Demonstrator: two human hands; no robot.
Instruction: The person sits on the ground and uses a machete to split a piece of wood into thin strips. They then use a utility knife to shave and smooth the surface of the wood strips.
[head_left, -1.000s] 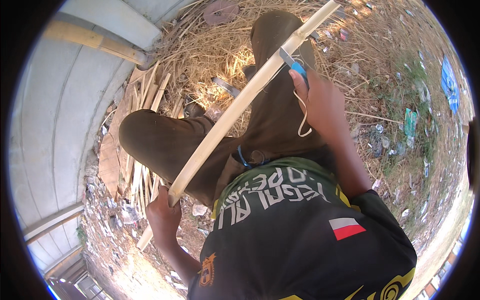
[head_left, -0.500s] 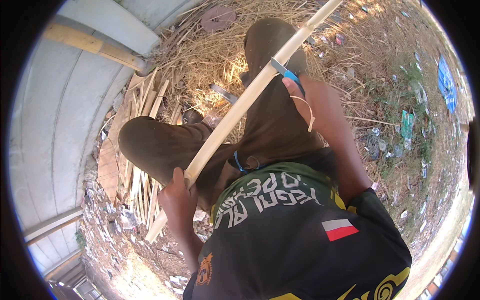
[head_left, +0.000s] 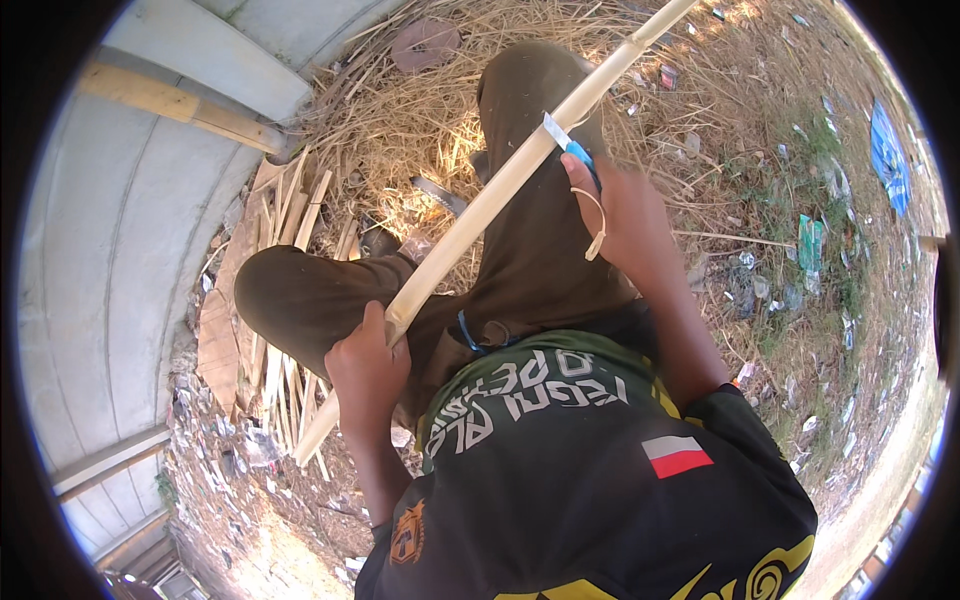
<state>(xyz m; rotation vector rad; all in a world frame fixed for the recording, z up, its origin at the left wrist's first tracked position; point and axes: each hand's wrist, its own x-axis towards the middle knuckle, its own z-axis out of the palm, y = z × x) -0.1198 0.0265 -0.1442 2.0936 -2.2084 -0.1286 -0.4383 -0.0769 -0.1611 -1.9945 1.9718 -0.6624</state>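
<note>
Head view: a person sits on dry straw (head_left: 400, 130), legs folded.
Bamboo strip (head_left: 500, 195): long and pale, slanting across the lap from lower left to upper right.
Left hand (head_left: 368, 372): fingers wrapped tight around the strip's lower part, beside the left knee.
Right hand (head_left: 625, 215): closed on a blue-handled knife (head_left: 570, 148), blade pressed against the strip's edge over the right thigh.
Split slats (head_left: 285, 225): piled by the left leg, next to a concrete wall (head_left: 110, 250).

My head camera looks steeply down, close over my lap (head_left: 520, 260), fisheye bending the straw-covered ground (head_left: 700, 150).
</note>
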